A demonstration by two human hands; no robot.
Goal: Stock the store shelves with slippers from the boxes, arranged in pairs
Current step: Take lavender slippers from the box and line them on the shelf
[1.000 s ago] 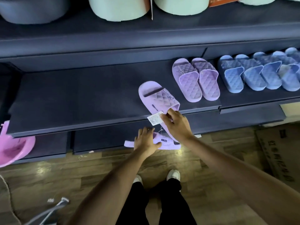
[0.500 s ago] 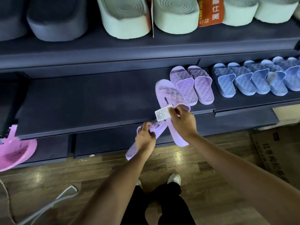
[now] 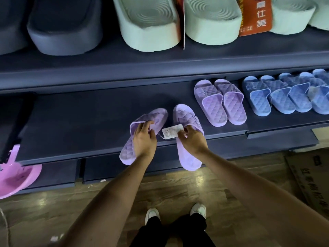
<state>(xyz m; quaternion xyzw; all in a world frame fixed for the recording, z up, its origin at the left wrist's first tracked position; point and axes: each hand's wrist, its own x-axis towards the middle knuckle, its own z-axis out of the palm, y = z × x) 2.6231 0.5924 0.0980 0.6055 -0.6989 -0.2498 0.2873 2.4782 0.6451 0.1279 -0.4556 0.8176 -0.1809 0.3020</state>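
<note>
Lilac slippers [image 3: 185, 114] overhang the shelf [image 3: 80, 122]; left hand [image 3: 145, 139] and right hand [image 3: 193, 140] fingers [image 3: 145, 125] each grip one.

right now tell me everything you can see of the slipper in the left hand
The left slipper is a pale purple one-piece slide that looks like soft foam or rubber, with a quilted diamond pattern on the footbed and the wide strap. It lies footbed up and angled, with the toe over the dark shelf and the heel jutting past the front edge. The left hand grips it at the strap opening, hiding its middle. The second slipper, held by the right hand, is beside it and apart from it.
</note>
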